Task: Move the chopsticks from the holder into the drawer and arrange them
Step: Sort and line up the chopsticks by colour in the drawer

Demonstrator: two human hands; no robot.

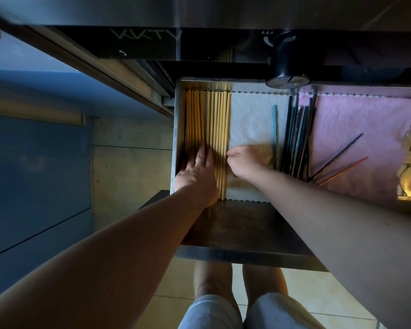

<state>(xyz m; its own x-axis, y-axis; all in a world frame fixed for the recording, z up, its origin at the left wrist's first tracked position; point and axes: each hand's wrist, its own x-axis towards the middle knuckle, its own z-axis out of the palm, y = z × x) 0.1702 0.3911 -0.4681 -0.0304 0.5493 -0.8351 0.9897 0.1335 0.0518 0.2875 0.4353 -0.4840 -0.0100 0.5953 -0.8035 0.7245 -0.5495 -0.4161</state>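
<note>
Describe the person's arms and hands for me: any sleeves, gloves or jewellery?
Both arms are bare up to the frame edge, with no sleeves, gloves or wristwear showing. The left hand wears a thin silvery ring on one finger. The right hand shows no ring from this angle.

In the drawer (177,129), a row of chopsticks (209,119) is laid against the left wall. Right of it a cloth (249,119) is spread, and right of that a second cloth (356,124). One stick (274,134) is laid on the first, a bundle (297,138) along their seam, and two loose sticks (337,156) on the second.
</note>
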